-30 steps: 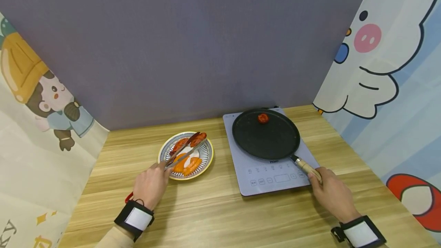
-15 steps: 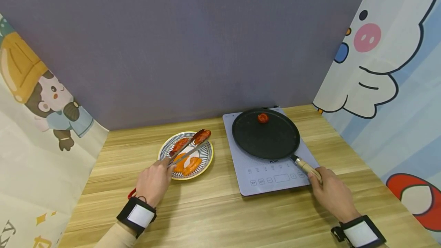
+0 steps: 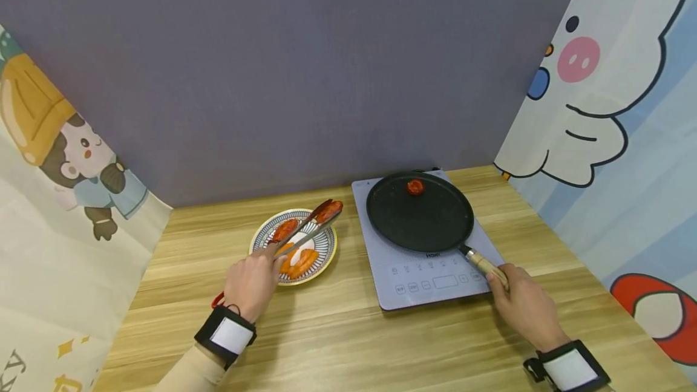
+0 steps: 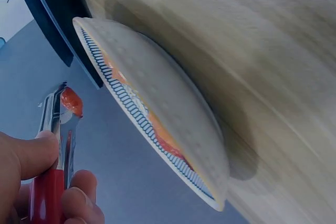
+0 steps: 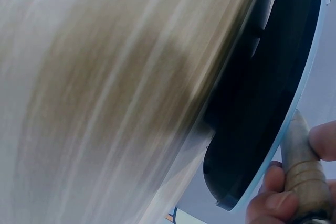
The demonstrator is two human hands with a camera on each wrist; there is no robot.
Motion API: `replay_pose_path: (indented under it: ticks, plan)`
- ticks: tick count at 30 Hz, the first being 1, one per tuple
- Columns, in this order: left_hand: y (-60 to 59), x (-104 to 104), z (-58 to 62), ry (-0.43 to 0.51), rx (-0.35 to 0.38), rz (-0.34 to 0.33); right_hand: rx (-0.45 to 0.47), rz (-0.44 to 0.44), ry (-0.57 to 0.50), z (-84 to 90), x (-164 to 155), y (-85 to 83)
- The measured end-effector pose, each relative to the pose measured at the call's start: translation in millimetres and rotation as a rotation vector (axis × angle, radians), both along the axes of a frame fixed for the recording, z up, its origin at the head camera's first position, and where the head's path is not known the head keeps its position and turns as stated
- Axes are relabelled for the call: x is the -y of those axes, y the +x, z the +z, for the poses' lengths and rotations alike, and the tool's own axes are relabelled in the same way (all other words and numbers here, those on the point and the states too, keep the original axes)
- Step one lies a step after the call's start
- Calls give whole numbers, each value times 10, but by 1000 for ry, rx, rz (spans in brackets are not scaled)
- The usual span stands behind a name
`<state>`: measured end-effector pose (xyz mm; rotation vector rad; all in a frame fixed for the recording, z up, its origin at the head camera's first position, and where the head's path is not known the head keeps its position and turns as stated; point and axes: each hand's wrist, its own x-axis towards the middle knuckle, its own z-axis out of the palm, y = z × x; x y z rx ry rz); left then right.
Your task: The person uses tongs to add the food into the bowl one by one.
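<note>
My left hand (image 3: 253,283) grips metal tongs (image 3: 309,233) with a red handle (image 4: 47,195), clearest in the left wrist view. Between the tong tips is a browned red piece of food (image 3: 330,210), like a sausage piece, above the right rim of the patterned plate (image 3: 328,256). On that plate lie another red piece (image 3: 285,230) and orange slices (image 3: 303,264). My right hand (image 3: 525,307) holds the wooden handle (image 3: 483,264) of a flat black pan (image 3: 419,216). One small red piece (image 3: 415,187) sits near the pan's far edge.
Under the pan is a pale induction cooktop (image 3: 435,283), its touch controls facing me. A grey panel (image 3: 327,77) rises behind the wooden table (image 3: 337,343). Cartoon-printed sheets hang on the left and right.
My left hand has moved right and slightly away from me, carrying the tongs and the red food piece from over the plate to past its right rim. My right hand and the pan stay still.
</note>
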<state>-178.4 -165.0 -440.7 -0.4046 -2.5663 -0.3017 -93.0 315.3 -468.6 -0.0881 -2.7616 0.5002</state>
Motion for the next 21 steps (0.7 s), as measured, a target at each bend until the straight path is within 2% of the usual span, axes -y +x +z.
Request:
replay_pose_path:
  ticks: [9, 21]
  plan:
    - [-70, -185, 42, -31, -33, -21, 2, -4, 1, -5, -10, -22]
    - [-189, -509, 84, -31, -31, -67, 8, -7, 0, 5, 1, -29]
